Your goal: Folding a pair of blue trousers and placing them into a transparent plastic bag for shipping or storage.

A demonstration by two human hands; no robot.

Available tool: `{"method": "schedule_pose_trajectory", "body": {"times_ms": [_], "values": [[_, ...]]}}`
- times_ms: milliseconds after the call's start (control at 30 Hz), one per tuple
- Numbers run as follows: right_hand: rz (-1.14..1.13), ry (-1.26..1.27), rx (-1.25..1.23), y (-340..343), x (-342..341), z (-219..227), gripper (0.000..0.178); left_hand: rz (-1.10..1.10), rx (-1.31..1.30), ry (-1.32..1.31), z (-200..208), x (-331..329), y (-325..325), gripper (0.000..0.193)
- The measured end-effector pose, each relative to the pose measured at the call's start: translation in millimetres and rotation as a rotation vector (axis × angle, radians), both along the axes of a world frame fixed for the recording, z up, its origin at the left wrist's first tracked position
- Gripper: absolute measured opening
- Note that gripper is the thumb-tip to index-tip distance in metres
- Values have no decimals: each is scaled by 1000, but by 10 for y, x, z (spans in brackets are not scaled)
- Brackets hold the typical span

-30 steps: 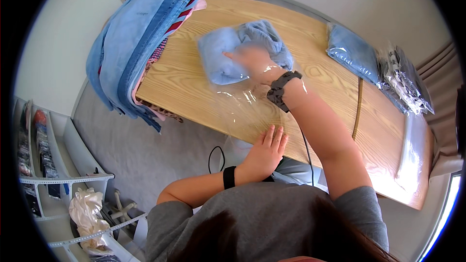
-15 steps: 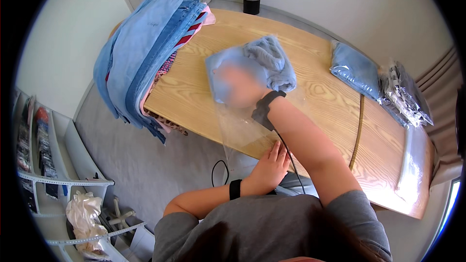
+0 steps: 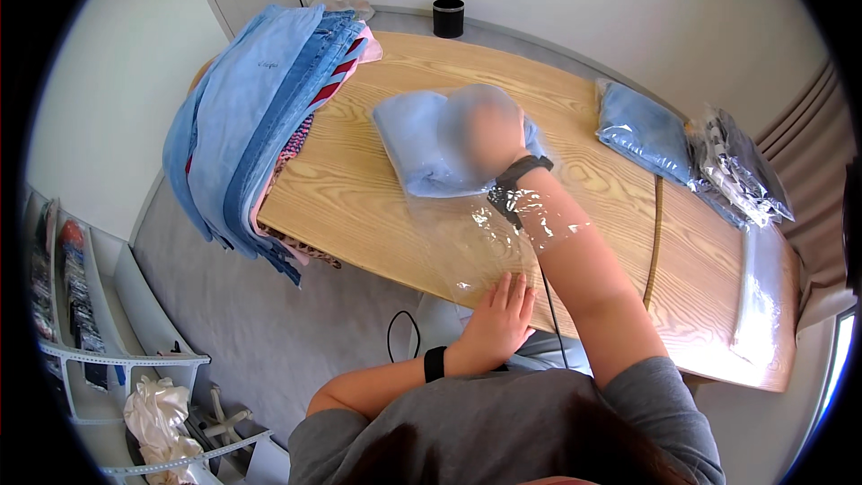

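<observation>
A folded light-blue garment [image 3: 409, 139] lies on the wooden table in front of me, inside a clear plastic bag [image 3: 467, 242]. My right hand [image 3: 492, 139] reaches into the bag, which shines over my wrist and forearm, and is over the right part of the garment. Blur hides its fingers. At the table's front edge my left hand [image 3: 498, 319] lies flat with fingers stretched out, at the near end of the bag. A black band with a cable circles my right wrist; another black band is on my left.
Jeans and other clothes [image 3: 242, 117] drape over the table's [image 3: 584, 233] left end. Bagged garments [image 3: 646, 130] and a stack of clear bags [image 3: 759, 296] lie at the right. A black bin [image 3: 448, 18] stands beyond; shelves [image 3: 126, 355] are at the lower left.
My right hand has moved right across the garment. The garment's bunched right part now looks flatter under it, and the plastic shows over my right forearm. My left hand has stayed at the edge.
</observation>
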State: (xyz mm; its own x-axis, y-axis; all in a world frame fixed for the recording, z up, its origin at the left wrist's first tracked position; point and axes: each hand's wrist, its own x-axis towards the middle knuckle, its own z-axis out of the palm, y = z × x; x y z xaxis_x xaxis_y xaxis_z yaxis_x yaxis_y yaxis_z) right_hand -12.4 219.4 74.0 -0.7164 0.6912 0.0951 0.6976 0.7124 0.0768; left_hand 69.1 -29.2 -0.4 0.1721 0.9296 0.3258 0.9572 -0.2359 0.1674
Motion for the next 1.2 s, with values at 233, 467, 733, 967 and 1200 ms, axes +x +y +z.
{"method": "schedule_pose_trajectory", "body": {"times_ms": [233,467,733,967,1200], "values": [[30,138,-218,589,162,-408,90,-21,1,26,-16,22,8,64],[-157,152,-190,268,205,-115,75,-10,15,30,4,32,-8,49],[-138,114,-82,-673,345,-20,65,122,-146,-130,251,75,11,71],[146,290,-314,-763,698,-39,78,75,-152,-56,35,13,-58,85],[288,258,-158,-438,530,-298,73,78,-125,12,86,29,-12,92]]}}
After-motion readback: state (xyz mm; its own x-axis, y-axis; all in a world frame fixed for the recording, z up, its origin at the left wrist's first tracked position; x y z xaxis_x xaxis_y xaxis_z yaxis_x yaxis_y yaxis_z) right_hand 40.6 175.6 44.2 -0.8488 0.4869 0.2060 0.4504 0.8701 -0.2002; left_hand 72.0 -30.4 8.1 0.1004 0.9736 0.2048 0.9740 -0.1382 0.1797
